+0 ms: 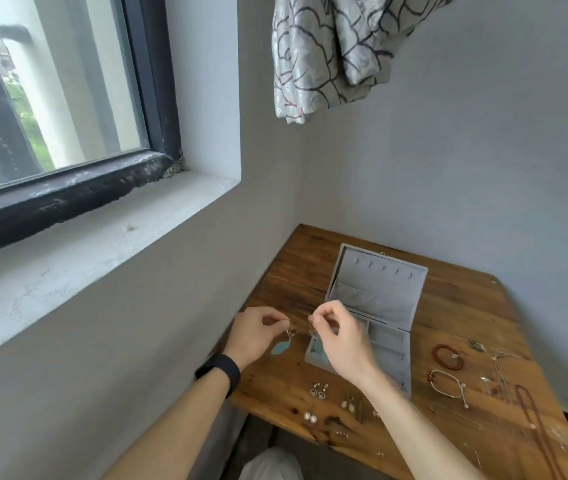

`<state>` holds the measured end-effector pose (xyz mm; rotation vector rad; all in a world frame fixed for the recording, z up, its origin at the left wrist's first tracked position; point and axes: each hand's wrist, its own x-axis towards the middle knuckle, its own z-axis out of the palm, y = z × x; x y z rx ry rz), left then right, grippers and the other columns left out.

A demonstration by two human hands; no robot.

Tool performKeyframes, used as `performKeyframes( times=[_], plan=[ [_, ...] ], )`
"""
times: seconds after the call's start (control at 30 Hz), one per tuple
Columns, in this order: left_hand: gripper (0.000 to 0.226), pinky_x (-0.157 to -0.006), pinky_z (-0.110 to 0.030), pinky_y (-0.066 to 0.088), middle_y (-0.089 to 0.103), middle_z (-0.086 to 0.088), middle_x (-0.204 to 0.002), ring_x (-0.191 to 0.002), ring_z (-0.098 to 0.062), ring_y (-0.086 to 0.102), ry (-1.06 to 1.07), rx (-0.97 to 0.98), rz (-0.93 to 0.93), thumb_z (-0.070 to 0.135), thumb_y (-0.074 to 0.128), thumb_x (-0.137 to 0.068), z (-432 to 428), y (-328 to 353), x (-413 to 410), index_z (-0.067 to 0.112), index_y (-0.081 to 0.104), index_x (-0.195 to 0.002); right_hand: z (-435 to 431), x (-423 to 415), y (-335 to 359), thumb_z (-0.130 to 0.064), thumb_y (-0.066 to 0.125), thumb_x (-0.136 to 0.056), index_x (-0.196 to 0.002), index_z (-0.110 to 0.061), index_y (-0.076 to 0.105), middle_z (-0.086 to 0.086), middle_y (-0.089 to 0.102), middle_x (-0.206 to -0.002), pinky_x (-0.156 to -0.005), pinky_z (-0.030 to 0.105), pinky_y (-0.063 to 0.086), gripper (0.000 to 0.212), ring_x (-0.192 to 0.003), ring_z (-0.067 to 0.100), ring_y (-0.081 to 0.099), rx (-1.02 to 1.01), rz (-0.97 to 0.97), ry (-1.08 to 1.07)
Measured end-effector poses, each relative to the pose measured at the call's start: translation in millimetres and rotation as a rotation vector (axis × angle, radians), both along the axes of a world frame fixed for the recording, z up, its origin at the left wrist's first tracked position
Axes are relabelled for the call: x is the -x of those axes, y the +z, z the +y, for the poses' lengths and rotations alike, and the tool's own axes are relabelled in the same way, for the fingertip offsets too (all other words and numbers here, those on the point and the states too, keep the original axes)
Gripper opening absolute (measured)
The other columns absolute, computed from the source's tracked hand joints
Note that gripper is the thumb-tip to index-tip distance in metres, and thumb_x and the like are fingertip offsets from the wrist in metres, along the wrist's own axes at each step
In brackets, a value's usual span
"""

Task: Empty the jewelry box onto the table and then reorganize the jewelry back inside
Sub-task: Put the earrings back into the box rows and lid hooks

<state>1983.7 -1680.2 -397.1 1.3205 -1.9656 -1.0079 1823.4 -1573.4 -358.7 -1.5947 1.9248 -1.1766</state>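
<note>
Now left hand [258, 332] pinches teal earring [279, 348] by hook, just left of open box [379, 299]; right hand [343, 342] pinches twin [317, 345] over box's front corner. Risk: thin hooks slip from fingertips, earring falls past near table [448, 306] edge.

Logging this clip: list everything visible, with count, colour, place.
table: one, brown wood, corner
jewelry box: one, grey, open on table
teal earrings: two, teal, one in each grip
red bracelet: one, red, right of box
silver bangle: one, silver, nearer than bracelet
bead necklace: one, reddish-brown, table's right side
pearl earrings: two, white, table's near edge
window: one, dark-framed, left wall
curtain: one, grey patterned, overhead
wristband: one, black, left wrist
left hand: pinches one earring
right hand: pinches the other
</note>
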Motion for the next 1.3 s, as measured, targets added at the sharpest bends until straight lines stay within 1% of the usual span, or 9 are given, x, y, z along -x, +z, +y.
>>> performKeyframes(
  times=[0.1,0.23,0.3,0.5,0.67,0.87,1.03,1.13,1.3],
  plan=[
    [0.007,-0.075,0.001,0.038,0.069,0.027,-0.086,-0.088,0.018,0.058,-0.054,0.067,0.071,0.035,0.073,-0.089,8.2,29.3,6.4,0.033,0.077,-0.094,14.3,9.4,12.6,-0.028,0.056,-0.1,-0.094,-0.032,0.06,-0.017,0.067,-0.093,-0.071,0.006,0.045,0.007,-0.094,-0.008,0.058,0.05,-0.078,-0.012],
    [0.014,-0.085,-0.018,0.054,0.074,0.022,-0.093,-0.09,0.007,0.067,-0.218,0.134,0.095,0.041,0.074,-0.088,19.1,55.5,20.3,0.032,0.079,-0.096,34.4,26.3,25.7,-0.026,0.059,-0.099,-0.1,-0.027,0.063,-0.016,0.068,-0.104,-0.075,0.006,0.046,0.005,-0.099,-0.003,0.061,0.076,-0.145,-0.05],
    [0.016,-0.083,-0.018,0.055,0.075,0.02,-0.094,-0.09,0.004,0.068,-0.262,0.161,0.098,0.042,0.074,-0.087,28.6,68.5,29.1,0.03,0.08,-0.097,44.8,35.8,29.1,-0.027,0.056,-0.1,-0.102,-0.026,0.062,-0.018,0.069,-0.111,-0.08,0.008,0.047,0.006,-0.105,-0.004,0.061,0.071,-0.185,-0.033],
    [0.017,-0.08,-0.015,0.054,0.075,0.017,-0.094,-0.087,0.002,0.069,-0.353,0.172,0.116,0.04,0.076,-0.086,50.9,87.5,58.5,0.027,0.08,-0.097,77.9,58.1,39.2,-0.021,0.059,-0.099,-0.097,-0.022,0.064,-0.01,0.074,-0.091,-0.076,0.013,0.051,0.005,-0.091,0.0,0.068,0.129,-0.246,-0.064],
    [0.018,-0.073,-0.013,0.051,0.075,0.014,-0.091,-0.083,0.0,0.068,-0.474,0.144,0.103,0.036,0.077,-0.085,67.0,96.2,79.5,0.026,0.08,-0.099,99.0,72.0,41.5,-0.025,0.068,-0.093,-0.1,-0.026,0.068,-0.011,0.076,-0.087,-0.075,0.014,0.053,0.007,-0.087,0.002,0.07,0.13,-0.247,-0.099],
    [0.015,-0.082,-0.02,0.055,0.077,0.01,-0.092,-0.086,-0.005,0.071,-0.636,0.094,0.039,0.029,0.075,-0.088,77.4,101.8,92.9,0.022,0.081,-0.101,111.7,77.7,40.4,-0.024,0.074,-0.089,-0.094,-0.019,0.069,-0.007,0.076,-0.084,-0.07,0.019,0.054,0.009,-0.081,0.006,0.072,0.117,-0.271,-0.12],
    [0.017,-0.077,-0.023,0.058,0.077,0.004,-0.093,-0.086,-0.013,0.072,-0.668,0.026,0.019,0.029,0.074,-0.089,78.7,102.9,91.9,0.018,0.08,-0.101,116.1,78.1,40.9,-0.02,0.072,-0.09,-0.098,-0.016,0.074,-0.007,0.077,-0.085,-0.069,0.018,0.055,0.009,-0.082,0.007,0.072,0.101,-0.321,-0.1],
    [0.016,-0.07,-0.018,0.055,0.076,0.007,-0.088,-0.078,-0.008,0.07,-0.617,0.089,-0.011,0.03,0.073,-0.091,80.3,100.9,90.8,0.018,0.079,-0.099,116.4,75.1,41.0,-0.017,0.068,-0.093,-0.107,-0.018,0.073,-0.007,0.077,-0.092,-0.068,0.018,0.054,0.015,-0.084,0.006,0.072,0.102,-0.324,-0.097],
    [0.015,-0.072,-0.025,0.059,0.074,0.008,-0.087,-0.078,-0.01,0.07,-0.548,0.135,-0.007,0.032,0.07,-0.092,80.4,101.4,87.9,0.02,0.078,-0.096,113.0,67.0,41.9,-0.022,0.06,-0.098,-0.114,-0.022,0.066,0.001,0.074,-0.102,-0.072,0.025,0.055,0.017,-0.085,0.017,0.074,0.025,-0.574,-0.096]
  ],
)
